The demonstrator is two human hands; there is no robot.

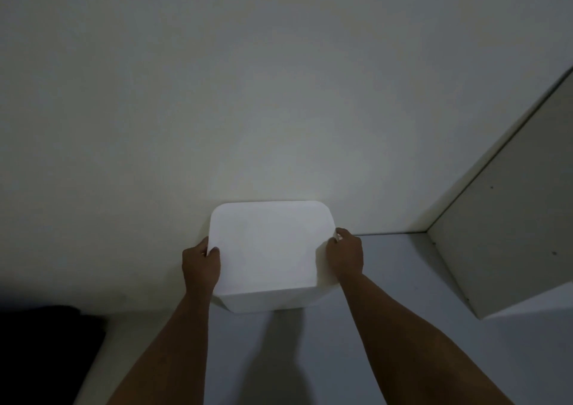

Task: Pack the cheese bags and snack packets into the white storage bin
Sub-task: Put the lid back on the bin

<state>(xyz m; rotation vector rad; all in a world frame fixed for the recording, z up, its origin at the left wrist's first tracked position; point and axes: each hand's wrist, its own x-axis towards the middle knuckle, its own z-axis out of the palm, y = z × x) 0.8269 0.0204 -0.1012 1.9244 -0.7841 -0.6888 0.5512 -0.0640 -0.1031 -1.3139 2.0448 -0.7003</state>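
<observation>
— Where was the white storage bin [266,249] when you looked in?

— On the pale grey surface [387,327], pushed back toward the plain wall [248,78], roughly in the middle of the room as I saw it. Its lid [269,240] was on, flat and white with rounded corners, so I could not see inside. The light was dim and the whole thing read as one pale block, with the lid overhanging the body a little at the near edge.

— And the person's hands?

— One on each side of the lid. The left hand [200,265] gripped the left edge: the thumb lay on top of the lid near the corner, and the fingers curled down round the side. The right hand [345,257] was against the right edge, with the fingers bent and the fingertips [338,235] at the rim. I took it to be holding the edge too, though the back of the hand hid most of the fingers from me. Both forearms reached straight out from below, bare.

— Did you see any cheese bags or snack packets?

— I could not tell you where they were; none showed from where I stood.

— What else was about?

— A white cabinet panel [511,218] stood off to the right, well apart from the bin, with a few small dark screw marks on its face. Something dark [46,342] lay low at the left, next to the surface; it was too shadowed to make out.
</observation>
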